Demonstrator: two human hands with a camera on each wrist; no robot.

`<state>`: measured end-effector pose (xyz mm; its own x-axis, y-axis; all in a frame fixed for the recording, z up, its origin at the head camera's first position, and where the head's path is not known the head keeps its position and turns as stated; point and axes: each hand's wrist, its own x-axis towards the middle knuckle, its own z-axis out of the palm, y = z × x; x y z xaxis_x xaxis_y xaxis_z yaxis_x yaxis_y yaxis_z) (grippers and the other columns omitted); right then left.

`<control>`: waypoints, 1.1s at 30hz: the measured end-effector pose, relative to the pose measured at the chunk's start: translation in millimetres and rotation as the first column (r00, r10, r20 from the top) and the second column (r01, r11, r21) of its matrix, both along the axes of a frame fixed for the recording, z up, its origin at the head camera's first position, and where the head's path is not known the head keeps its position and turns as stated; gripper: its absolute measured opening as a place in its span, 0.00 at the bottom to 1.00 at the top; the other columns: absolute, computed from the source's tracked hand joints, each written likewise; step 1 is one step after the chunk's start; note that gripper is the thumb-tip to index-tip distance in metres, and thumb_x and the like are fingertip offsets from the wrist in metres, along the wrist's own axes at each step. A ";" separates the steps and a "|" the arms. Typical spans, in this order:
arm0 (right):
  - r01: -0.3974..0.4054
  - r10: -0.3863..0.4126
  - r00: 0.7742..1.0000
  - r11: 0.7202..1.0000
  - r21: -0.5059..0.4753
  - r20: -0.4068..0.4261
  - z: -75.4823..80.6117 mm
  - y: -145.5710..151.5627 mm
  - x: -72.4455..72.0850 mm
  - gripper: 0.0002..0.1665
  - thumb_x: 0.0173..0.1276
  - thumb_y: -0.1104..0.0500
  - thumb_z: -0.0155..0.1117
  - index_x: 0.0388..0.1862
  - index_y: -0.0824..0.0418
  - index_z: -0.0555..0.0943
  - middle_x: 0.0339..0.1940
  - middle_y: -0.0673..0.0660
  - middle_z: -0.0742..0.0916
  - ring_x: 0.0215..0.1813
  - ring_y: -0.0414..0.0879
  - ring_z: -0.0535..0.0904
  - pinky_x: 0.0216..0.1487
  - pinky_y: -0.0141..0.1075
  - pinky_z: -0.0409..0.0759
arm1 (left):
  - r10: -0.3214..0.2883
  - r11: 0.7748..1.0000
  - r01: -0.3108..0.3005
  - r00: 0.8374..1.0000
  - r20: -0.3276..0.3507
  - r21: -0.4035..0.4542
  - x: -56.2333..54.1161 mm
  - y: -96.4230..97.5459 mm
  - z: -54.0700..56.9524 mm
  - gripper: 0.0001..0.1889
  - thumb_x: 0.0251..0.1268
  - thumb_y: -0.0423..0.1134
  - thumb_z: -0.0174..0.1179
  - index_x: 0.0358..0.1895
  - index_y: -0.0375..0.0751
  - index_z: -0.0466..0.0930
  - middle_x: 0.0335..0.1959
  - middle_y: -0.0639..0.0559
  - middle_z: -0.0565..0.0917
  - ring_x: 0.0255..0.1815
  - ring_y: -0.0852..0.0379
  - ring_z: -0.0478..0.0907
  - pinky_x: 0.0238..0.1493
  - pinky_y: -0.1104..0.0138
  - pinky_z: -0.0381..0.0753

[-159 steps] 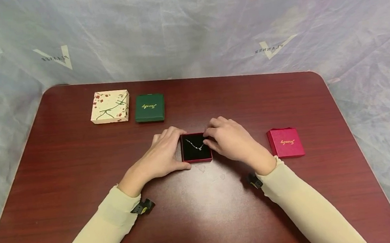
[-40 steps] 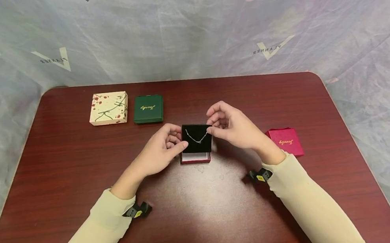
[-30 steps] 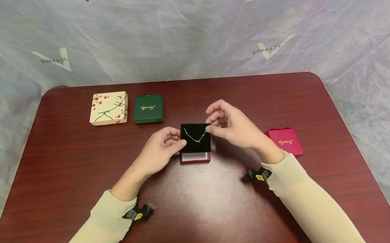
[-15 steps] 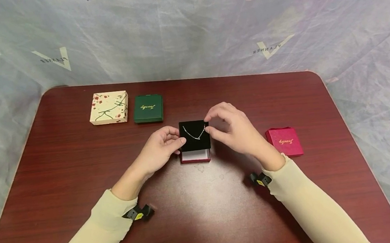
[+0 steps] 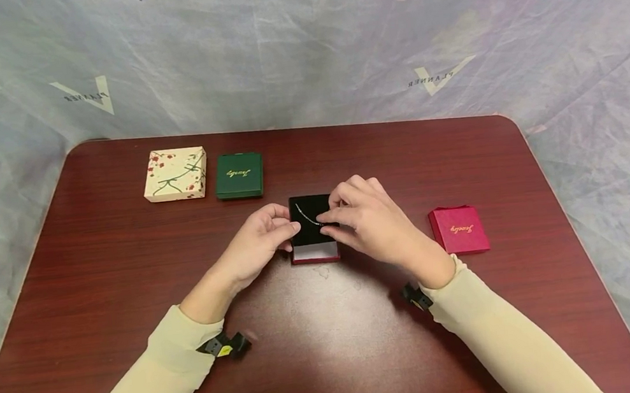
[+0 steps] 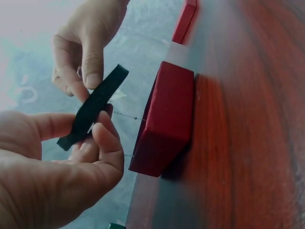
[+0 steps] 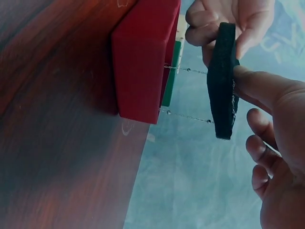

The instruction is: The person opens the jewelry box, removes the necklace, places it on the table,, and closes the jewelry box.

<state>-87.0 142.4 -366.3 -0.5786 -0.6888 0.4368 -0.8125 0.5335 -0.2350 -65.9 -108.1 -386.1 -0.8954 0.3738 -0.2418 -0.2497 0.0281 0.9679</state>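
Note:
In the head view my left hand [image 5: 253,244] pinches the left edge of a black jewelry pad [image 5: 304,236], held tilted above a small red box [image 5: 316,260]. A thin silver necklace [image 5: 306,216] drapes across the pad's face. My right hand [image 5: 372,222] has thumb and forefinger together at the middle of the necklace, pinching it there and hiding its pendant and right half. Seen from the right wrist, two chain ends [image 7: 188,70] run from the back of the pad [image 7: 220,86] into the open red box [image 7: 138,71]. The left wrist view shows the pad [image 6: 97,105] edge-on.
To the right on the brown table [image 5: 98,277] lies a flat red lid [image 5: 459,229] with gold lettering. A green jewelry box [image 5: 239,175] and a cream floral box [image 5: 175,174] stand side by side at the back left.
The pad has come up out of the red box since the oldest frame. My right hand has moved from the pad's upper right corner down and left to the necklace's middle; my left hand stays.

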 end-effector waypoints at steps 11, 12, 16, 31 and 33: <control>0.016 -0.016 0.999 1.000 -0.017 0.032 -1.3 -8.0 4.4 0.07 0.65 0.55 0.82 0.42 0.51 0.95 0.38 0.47 0.82 0.45 0.47 0.75 0.45 0.46 0.67 | -0.023 0.999 0.023 1.000 0.011 0.047 1.4 -3.8 -5.4 0.10 0.79 0.29 0.56 0.55 0.30 0.69 0.45 0.41 0.86 0.42 0.54 0.79 0.43 0.66 0.74; 0.021 -0.020 0.998 1.000 -0.021 0.053 -1.2 -8.6 4.6 0.07 0.65 0.55 0.82 0.41 0.51 0.95 0.37 0.46 0.82 0.44 0.46 0.75 0.45 0.45 0.67 | -0.029 0.999 0.029 1.000 0.005 0.044 1.8 -4.0 -5.1 0.10 0.79 0.29 0.55 0.55 0.30 0.69 0.46 0.41 0.87 0.42 0.54 0.79 0.43 0.66 0.74; 0.039 -0.037 0.991 0.999 -0.013 0.129 -0.1 -11.1 4.9 0.04 0.66 0.56 0.81 0.39 0.50 0.93 0.36 0.45 0.83 0.43 0.44 0.74 0.45 0.44 0.65 | -0.043 0.999 0.044 0.999 -0.021 0.024 2.6 -3.5 -3.9 0.11 0.80 0.30 0.55 0.57 0.29 0.69 0.49 0.39 0.87 0.43 0.53 0.79 0.43 0.65 0.74; -0.015 0.031 0.991 0.993 -0.118 0.132 5.8 -13.1 -5.4 0.06 0.68 0.66 0.72 0.43 0.60 0.88 0.35 0.49 0.89 0.40 0.47 0.77 0.44 0.47 0.67 | -0.030 0.993 0.024 0.998 -0.050 -0.114 3.1 1.9 1.3 0.13 0.80 0.30 0.58 0.60 0.30 0.71 0.55 0.37 0.88 0.53 0.50 0.87 0.55 0.66 0.80; -0.028 0.045 0.990 0.991 -0.129 0.134 8.2 -12.6 -7.2 0.10 0.68 0.68 0.73 0.47 0.62 0.88 0.37 0.51 0.90 0.41 0.48 0.77 0.43 0.47 0.67 | -0.030 0.994 0.024 0.998 -0.051 -0.109 3.6 2.2 0.8 0.13 0.80 0.30 0.58 0.60 0.29 0.71 0.55 0.36 0.88 0.54 0.47 0.87 0.54 0.68 0.79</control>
